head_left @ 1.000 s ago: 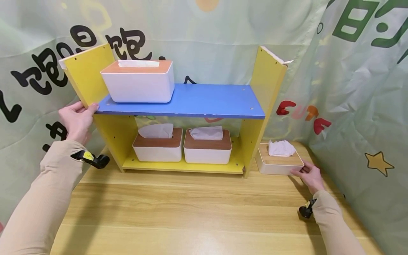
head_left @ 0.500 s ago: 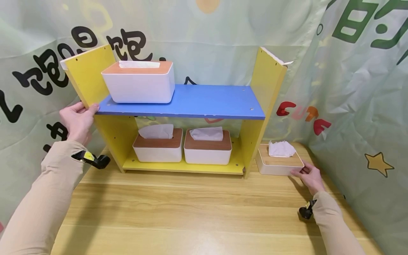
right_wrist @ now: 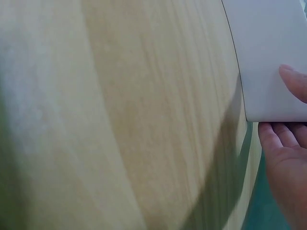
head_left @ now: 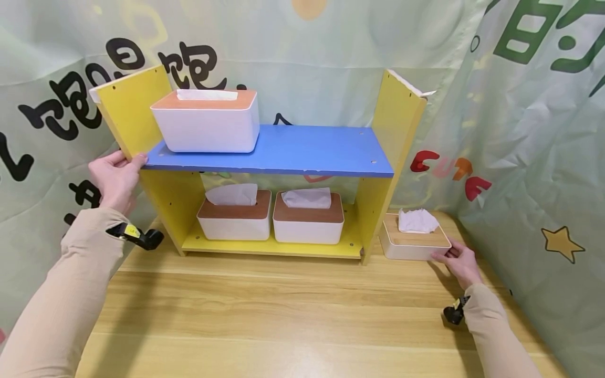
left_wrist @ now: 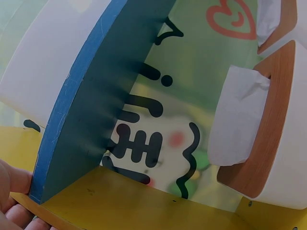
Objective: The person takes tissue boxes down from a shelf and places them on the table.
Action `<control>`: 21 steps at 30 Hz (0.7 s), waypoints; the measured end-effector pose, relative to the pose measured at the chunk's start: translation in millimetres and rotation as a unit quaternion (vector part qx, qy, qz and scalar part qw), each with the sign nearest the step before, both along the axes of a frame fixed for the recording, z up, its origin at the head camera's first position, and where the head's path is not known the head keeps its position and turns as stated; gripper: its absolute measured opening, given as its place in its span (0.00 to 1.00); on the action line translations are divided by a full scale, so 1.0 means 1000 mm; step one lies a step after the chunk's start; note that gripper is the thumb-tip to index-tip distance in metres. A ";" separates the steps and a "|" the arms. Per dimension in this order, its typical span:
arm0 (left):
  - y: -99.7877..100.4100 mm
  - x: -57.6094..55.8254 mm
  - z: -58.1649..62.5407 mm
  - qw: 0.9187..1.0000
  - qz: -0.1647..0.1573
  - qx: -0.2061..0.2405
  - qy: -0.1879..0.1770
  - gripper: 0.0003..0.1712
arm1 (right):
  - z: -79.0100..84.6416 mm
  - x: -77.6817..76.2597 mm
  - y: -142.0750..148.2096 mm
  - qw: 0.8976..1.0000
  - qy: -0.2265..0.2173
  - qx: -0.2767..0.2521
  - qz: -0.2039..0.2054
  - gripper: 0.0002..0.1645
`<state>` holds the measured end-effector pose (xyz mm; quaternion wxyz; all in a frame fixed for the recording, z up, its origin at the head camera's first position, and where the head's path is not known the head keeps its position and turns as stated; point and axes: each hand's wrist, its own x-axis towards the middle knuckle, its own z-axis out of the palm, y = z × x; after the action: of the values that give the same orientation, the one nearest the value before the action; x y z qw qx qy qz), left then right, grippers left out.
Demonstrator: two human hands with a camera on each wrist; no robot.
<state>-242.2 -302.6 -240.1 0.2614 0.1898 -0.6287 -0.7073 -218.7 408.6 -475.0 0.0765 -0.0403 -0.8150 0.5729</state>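
My left hand (head_left: 115, 176) grips the front edge of the left yellow side panel (head_left: 134, 107), its thumb at the end of the blue shelf board (head_left: 316, 149). In the left wrist view the thumb (left_wrist: 19, 179) lies by the blue board's corner, the fingers behind the panel. At the right, my right hand (head_left: 460, 262) holds the front right corner of a low tissue box (head_left: 416, 253) with a light wooden lid and crumpled tissue on top. In the right wrist view the thumb (right_wrist: 293, 81) is on the box's white front (right_wrist: 268, 52), the fingers along its end.
A taller tissue box (head_left: 208, 128) stands on the blue board at the left. Two more tissue boxes, a left one (head_left: 233, 228) and a right one (head_left: 308, 231), sit side by side on the yellow bottom shelf (head_left: 271, 247). Printed cloth (head_left: 321, 63) hangs behind the wooden table (head_left: 293, 315).
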 end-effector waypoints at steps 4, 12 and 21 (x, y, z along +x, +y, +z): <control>-0.001 -0.001 0.000 1.000 0.001 0.004 -0.001 0.31 | 0.001 0.000 0.000 1.000 -0.006 -0.007 0.002 0.49; -0.001 -0.001 -0.001 1.000 0.002 0.004 0.000 0.31 | 0.001 0.000 0.000 1.000 -0.009 0.005 0.000 0.49; -0.001 -0.001 -0.001 1.000 0.001 0.005 -0.004 0.31 | 0.001 0.000 0.000 1.000 -0.012 0.009 0.001 0.49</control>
<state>-243.6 -303.7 -240.8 0.2589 0.1946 -0.6257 -0.7096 -218.6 408.1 -474.1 0.0667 -0.0459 -0.8210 0.5652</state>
